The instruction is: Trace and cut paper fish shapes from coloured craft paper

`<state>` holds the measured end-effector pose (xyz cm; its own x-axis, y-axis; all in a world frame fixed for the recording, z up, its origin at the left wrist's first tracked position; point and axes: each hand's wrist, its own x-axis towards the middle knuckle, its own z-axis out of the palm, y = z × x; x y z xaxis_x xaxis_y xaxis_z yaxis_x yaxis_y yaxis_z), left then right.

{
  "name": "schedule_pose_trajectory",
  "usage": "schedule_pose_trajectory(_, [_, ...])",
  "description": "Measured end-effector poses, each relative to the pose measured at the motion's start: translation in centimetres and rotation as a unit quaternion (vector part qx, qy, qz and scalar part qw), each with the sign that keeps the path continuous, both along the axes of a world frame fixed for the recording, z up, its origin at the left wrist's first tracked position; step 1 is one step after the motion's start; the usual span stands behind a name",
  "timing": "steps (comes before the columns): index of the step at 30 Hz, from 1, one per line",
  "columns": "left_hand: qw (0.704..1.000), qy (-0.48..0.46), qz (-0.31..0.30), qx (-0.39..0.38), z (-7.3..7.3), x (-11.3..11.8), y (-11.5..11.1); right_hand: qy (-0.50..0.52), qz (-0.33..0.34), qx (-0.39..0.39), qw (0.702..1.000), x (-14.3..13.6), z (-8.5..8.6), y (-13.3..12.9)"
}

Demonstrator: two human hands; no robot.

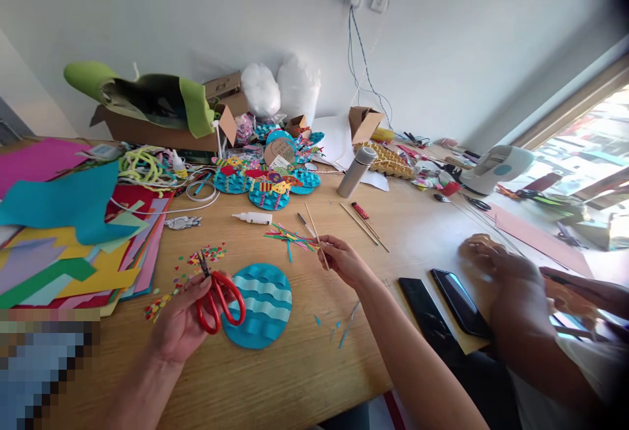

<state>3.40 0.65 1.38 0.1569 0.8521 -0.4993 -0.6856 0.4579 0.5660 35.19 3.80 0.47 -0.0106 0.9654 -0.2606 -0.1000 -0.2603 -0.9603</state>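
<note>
My left hand (177,325) is closed around the blade end of red-handled scissors (217,279), with the loops hanging free and the tip pointing up. A round blue card (258,332) with wavy blue and pale aqua paper strips lies on the table just right of the scissors. In my right hand (344,261) a thin wooden stick (312,223) is pinched near its lower end, tilted upward. Behind those fingers lies a pile of narrow coloured paper strips (289,236) beside a pen (305,222). Small paper bits (209,256) are scattered beyond the scissors.
Coloured paper sheets (108,279) are stacked at left. A white glue bottle (255,218), finished paper crafts (269,199) and a steel flask (356,173) stand or lie farther back. More sticks (358,223) lie at centre right. Two phones (459,302) and a co-worker's hand (484,253) are right.
</note>
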Motion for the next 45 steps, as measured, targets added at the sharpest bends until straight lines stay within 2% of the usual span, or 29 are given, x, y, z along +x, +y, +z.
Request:
schedule_pose_trajectory(5, [1.0, -0.011, -0.005, 0.013, 0.3, 0.4, 0.0, 0.008, 0.016, -0.009, 1.0, -0.8, 0.5, 0.2])
schedule_pose_trajectory(10, [0.998, -0.039, -0.023, 0.049, -0.2, 0.3, -0.1, -0.004, 0.059, -0.02, 0.998, -2.5, 1.0, 0.4])
schedule_pose_trajectory(15, [0.991, -0.068, -0.062, 0.098, -0.6, 0.3, -0.2, -0.026, 0.124, -0.013, 0.992, -4.9, 1.3, 0.8])
schedule_pose_trajectory(19, [0.985, -0.077, -0.089, 0.127, -0.8, 0.3, -0.5, -0.05, 0.175, 0.017, 0.983, -8.1, 1.7, 2.3])
schedule_pose_trajectory(24, [0.98, -0.082, -0.105, 0.145, -1.0, 0.1, -0.5, -0.087, 0.232, 0.041, 0.968, -15.0, 2.5, 7.1])
schedule_pose_trajectory(30, [0.975, -0.127, -0.084, 0.161, -1.0, -0.4, -0.2, -0.169, 0.199, -0.009, 0.965, -24.3, 2.0, 15.6])
schedule_pose_trajectory(34, [0.969, -0.163, -0.073, 0.173, -1.1, -0.6, 0.0, -0.219, 0.183, -0.032, 0.958, -28.6, 1.6, 21.0])
schedule_pose_trajectory(37, [0.968, -0.176, -0.058, 0.169, -1.3, -0.8, 0.2, -0.255, 0.187, -0.039, 0.948, -30.6, 1.3, 24.2])
schedule_pose_trajectory(40, [0.969, -0.18, -0.048, 0.162, -1.4, -0.9, 0.3, -0.304, 0.2, -0.03, 0.931, -31.6, 0.9, 26.2])
schedule_pose_trajectory(45, [0.968, -0.192, -0.037, 0.157, -1.5, -0.9, 0.4, -0.444, 0.198, 0.029, 0.873, -31.1, -0.1, 26.6])
